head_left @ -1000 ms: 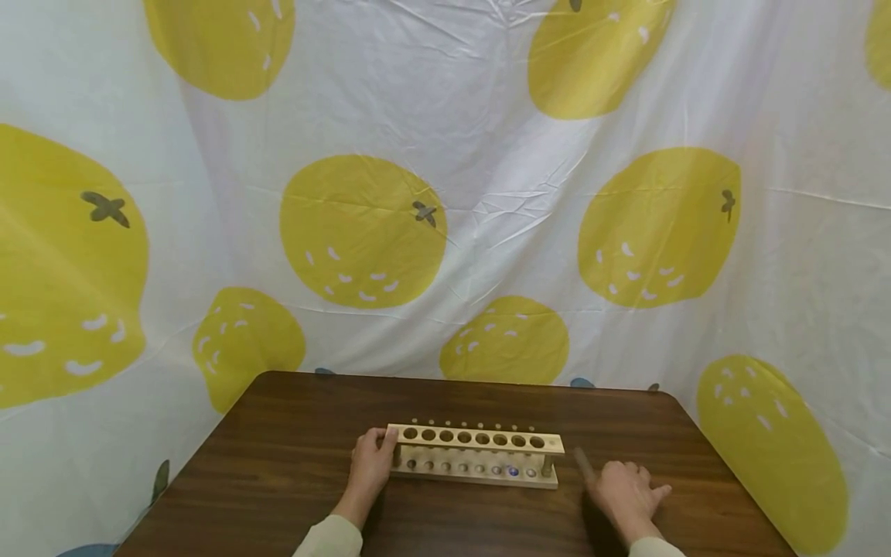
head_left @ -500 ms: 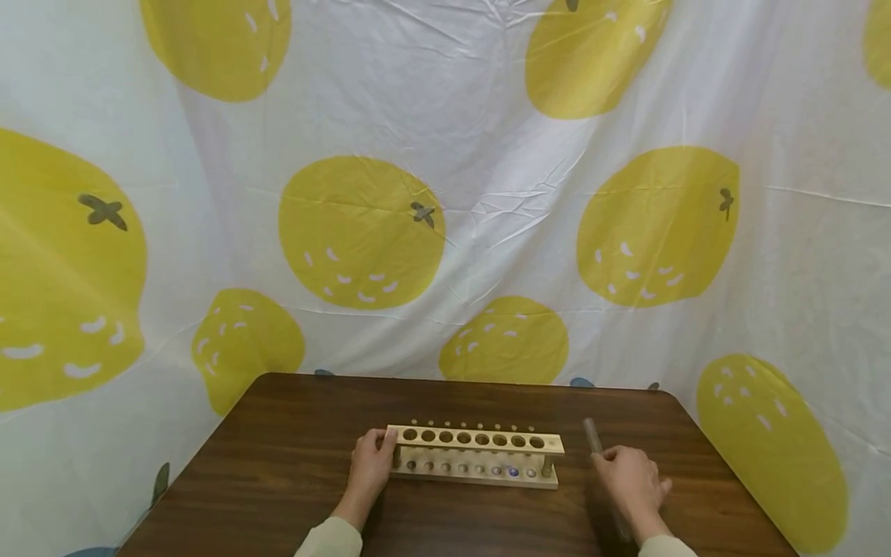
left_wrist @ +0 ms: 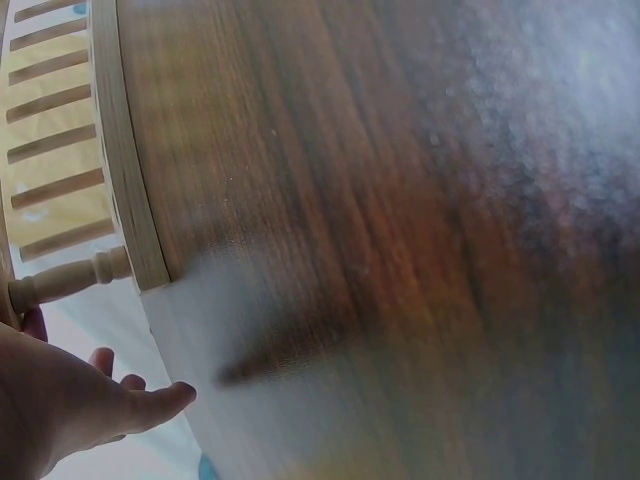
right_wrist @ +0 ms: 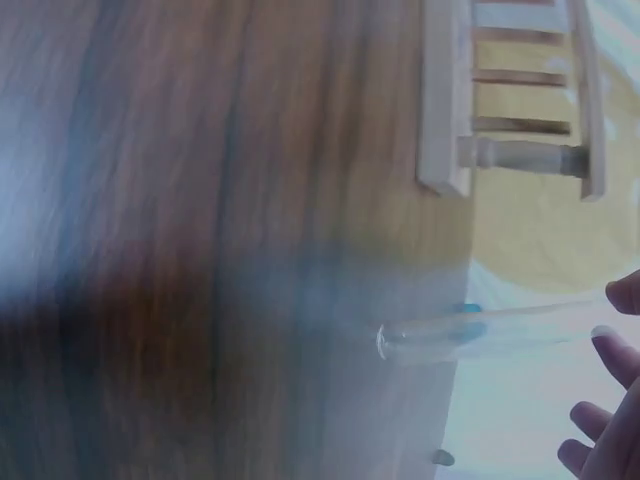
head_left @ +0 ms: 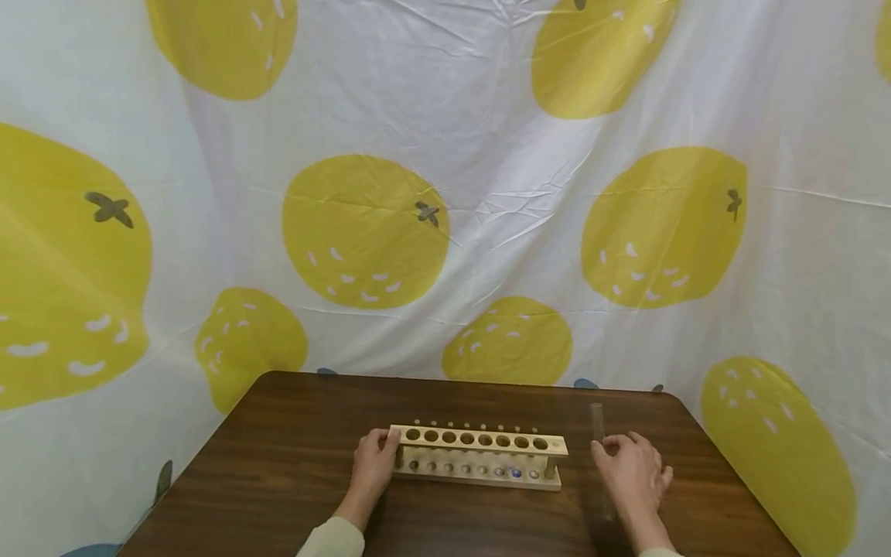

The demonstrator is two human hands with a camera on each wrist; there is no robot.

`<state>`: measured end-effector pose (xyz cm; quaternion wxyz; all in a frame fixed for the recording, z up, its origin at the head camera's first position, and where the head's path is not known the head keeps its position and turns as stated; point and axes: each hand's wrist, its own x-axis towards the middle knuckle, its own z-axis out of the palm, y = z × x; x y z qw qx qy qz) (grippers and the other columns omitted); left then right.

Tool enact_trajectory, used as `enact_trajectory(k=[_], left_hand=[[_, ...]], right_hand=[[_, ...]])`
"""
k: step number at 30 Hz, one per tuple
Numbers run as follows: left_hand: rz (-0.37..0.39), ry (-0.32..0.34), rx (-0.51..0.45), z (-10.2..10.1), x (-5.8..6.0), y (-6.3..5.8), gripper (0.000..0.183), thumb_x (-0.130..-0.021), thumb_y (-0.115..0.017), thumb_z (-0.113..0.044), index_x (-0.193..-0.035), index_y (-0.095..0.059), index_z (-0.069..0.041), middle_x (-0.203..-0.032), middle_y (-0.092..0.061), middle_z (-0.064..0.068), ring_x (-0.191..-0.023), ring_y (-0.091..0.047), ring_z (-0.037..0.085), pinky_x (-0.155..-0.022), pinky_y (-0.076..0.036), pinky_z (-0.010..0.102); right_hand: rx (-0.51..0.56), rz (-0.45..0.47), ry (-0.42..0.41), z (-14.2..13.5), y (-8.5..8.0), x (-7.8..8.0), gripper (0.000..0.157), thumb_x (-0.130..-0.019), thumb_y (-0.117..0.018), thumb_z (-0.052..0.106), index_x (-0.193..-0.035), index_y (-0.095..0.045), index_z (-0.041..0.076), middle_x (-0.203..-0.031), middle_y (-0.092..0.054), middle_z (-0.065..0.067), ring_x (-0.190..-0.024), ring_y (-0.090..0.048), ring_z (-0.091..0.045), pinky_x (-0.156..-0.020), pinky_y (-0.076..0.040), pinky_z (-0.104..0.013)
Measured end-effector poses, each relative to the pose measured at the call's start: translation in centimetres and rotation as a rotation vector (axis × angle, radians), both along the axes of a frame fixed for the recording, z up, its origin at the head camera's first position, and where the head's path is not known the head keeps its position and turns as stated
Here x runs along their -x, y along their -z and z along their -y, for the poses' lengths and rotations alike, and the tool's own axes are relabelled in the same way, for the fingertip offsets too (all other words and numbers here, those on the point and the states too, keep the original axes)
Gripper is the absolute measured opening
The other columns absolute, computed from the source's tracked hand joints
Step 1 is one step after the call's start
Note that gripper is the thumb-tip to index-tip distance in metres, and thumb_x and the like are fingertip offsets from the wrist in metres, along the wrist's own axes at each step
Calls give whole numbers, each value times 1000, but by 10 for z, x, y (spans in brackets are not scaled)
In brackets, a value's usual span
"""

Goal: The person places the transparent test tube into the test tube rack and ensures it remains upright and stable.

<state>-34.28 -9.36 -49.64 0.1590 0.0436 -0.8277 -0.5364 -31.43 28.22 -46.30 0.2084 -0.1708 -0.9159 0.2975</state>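
A pale wooden test tube rack stands on the dark wood table, with a row of holes in its upper board. My left hand grips its left end, thumb on the end of the top board. In the left wrist view the fingers of the left hand lie by the rack's end post. Right of the rack, my right hand pinches a clear glass test tube between thumb and fingertip. The test tube stands nearly upright, one end close over the table.
A blue spot shows in one hollow of the rack's lower board. Short pegs line the rack's back. The brown table ends at a white cloth with yellow lemons hanging behind it.
My right hand has turned the test tube from a leftward slant to nearly upright, its top rising in the head view. The left hand and the rack stay in place.
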Motion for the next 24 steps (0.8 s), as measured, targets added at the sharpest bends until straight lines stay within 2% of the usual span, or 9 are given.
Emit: enact_trajectory(k=[10,24], left_hand=[[2,24,5,0,-2,-3,38,-104,-53,-31,-114,-63,5,-125,-55,30,-116,-49,47,-95,-39,60],[-7,17,6,1,-1,-1,37,-103,-54,-30,-112,-63,6,-123,-56,30,-115,-49,48,-96,-39,60]], right_hand=[[31,-123,30,6,-13,-4,31,-90,-67,33,-104,-71,5,-142,-46,-25,-129,-34,-52,-104,-9,-74],[-9,-247,18,22,-47,-10,27,-89,-70,30,-101,-72,6,-141,-48,-22,-133,-34,-47,-107,-7,-73]])
